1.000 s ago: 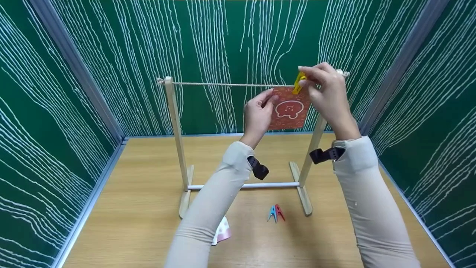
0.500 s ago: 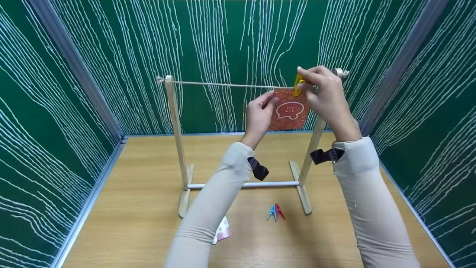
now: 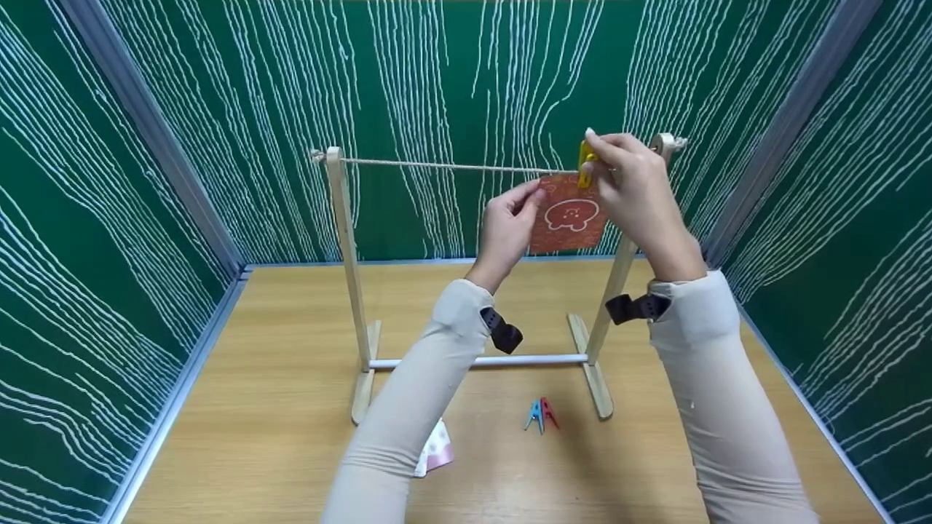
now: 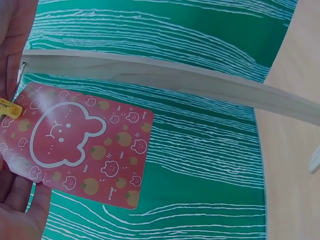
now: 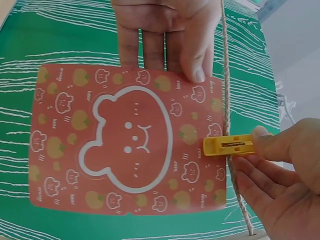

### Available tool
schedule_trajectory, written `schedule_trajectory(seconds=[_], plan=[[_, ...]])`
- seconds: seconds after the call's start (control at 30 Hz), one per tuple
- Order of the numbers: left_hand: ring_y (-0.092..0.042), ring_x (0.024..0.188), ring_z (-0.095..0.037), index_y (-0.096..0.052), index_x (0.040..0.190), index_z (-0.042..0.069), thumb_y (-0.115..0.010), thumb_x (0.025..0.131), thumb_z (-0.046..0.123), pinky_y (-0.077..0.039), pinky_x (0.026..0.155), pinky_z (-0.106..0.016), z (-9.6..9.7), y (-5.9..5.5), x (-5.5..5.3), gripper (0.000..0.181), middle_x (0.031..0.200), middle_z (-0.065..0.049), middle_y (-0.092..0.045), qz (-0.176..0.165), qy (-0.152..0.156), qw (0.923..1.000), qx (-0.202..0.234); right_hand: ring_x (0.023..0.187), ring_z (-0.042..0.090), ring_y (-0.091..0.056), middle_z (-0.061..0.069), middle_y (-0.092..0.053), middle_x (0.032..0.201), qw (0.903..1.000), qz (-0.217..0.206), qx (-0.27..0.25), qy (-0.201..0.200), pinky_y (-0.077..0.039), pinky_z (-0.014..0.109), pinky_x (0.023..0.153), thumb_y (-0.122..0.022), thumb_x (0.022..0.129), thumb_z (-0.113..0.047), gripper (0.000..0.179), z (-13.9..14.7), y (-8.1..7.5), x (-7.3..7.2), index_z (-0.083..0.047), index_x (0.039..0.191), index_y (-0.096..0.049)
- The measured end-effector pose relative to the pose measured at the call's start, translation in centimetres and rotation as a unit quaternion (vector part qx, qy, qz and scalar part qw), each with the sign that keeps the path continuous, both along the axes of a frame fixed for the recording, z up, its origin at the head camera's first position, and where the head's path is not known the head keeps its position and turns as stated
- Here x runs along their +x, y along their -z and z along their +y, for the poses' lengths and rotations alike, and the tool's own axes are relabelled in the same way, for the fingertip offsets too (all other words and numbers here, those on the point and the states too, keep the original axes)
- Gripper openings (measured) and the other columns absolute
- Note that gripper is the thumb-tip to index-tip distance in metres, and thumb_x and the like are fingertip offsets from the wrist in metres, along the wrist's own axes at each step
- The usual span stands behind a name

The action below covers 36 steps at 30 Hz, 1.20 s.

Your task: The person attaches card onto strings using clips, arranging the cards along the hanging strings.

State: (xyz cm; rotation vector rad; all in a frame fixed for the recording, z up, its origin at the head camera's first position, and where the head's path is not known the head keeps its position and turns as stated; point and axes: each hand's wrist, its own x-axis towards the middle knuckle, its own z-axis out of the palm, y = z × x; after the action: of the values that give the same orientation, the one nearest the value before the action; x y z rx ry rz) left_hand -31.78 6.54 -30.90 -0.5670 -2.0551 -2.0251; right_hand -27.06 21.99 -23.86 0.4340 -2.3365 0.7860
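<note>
Walls frame two hands, three clothespins, one red card.

There are three clothespins, one red card, one rope, two posts.

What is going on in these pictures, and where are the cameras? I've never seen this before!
There's no robot here, just a person's two bare hands. The widest picture comes from a camera on the head, looking forward and down. The other two come from cameras on each wrist, watching the hands work.

The left hand holds a flat red card with a white-outlined bear face by its edge. The right hand pinches a yellow plastic clothespin by the thin beige string across a wooden frame.

On the light-brown table are a light-blue clothespin, a red clothespin and something flat, white and pink, partly hidden by the cream left sleeve.
</note>
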Motion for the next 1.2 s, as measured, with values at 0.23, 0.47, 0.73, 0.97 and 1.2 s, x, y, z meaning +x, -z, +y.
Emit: schedule_trajectory(seconds=[0.23, 0.47, 0.73, 0.97, 1.2], plan=[[-0.062, 0.095, -0.011, -0.058, 0.132, 0.01, -0.05, 0.1, 0.019, -0.054, 0.085, -0.025, -0.4, 0.1, 0.2, 0.034, 0.113, -0.007, -0.068, -0.006, 0.029, 0.9996, 0.001, 0.116, 0.026, -0.058, 0.016, -0.057, 0.13, 0.9994, 0.015, -0.031, -0.01, -0.048, 0.04, 0.1, -0.055, 0.097, -0.01, 0.042, 0.0, 0.4, -0.1, -0.011, 0.139, -0.05], [-0.061, 0.102, -0.012, -0.053, 0.137, 0.014, -0.046, 0.102, 0.025, -0.052, 0.09, -0.026, -0.8, 0.3, 0.3, 0.037, 0.12, -0.004, -0.065, -0.023, 0.058, 0.998, 0.0, 0.116, 0.024, -0.057, 0.013, -0.057, 0.13, 0.998, 0.029, -0.055, -0.006, -0.048, 0.038, 0.1, -0.052, 0.098, -0.016, 0.041, 0.1, 1.0, -0.1, -0.014, 0.14, -0.05], [-0.058, 0.113, -0.011, -0.047, 0.142, 0.019, -0.042, 0.103, 0.03, -0.049, 0.096, -0.026, -1.4, 0.5, 0.6, 0.04, 0.131, 0.001, -0.06, -0.01, 0.072, 0.9973, -0.003, 0.123, 0.02, -0.054, 0.009, -0.054, 0.137, 0.9942, 0.07, -0.081, -0.012, -0.047, 0.036, 0.102, -0.048, 0.1, -0.019, 0.04, -0.1, 1.7, -0.3, -0.012, 0.139, -0.05], [-0.055, 0.124, -0.014, -0.045, 0.143, 0.018, -0.037, 0.105, 0.028, -0.042, 0.107, -0.032, -2.1, 1.1, 0.3, 0.041, 0.138, -0.002, -0.057, 0.006, 0.073, 0.997, -0.024, 0.131, 0.02, -0.049, 0.009, -0.049, 0.145, 0.9904, 0.096, -0.093, -0.035, -0.042, 0.031, 0.106, -0.047, 0.101, -0.018, 0.041, 0.2, 2.6, 0.0, -0.009, 0.141, -0.046], [-0.056, 0.122, -0.018, -0.045, 0.142, 0.016, -0.036, 0.105, 0.028, -0.039, 0.11, -0.037, -3.2, 1.8, 0.4, 0.04, 0.136, -0.005, -0.058, 0.001, 0.078, 0.9968, -0.018, 0.136, 0.018, -0.044, 0.006, -0.048, 0.146, 0.988, 0.103, -0.105, -0.046, -0.037, 0.026, 0.109, -0.048, 0.1, -0.016, 0.04, 0.7, 3.6, 0.5, -0.01, 0.14, -0.048]])
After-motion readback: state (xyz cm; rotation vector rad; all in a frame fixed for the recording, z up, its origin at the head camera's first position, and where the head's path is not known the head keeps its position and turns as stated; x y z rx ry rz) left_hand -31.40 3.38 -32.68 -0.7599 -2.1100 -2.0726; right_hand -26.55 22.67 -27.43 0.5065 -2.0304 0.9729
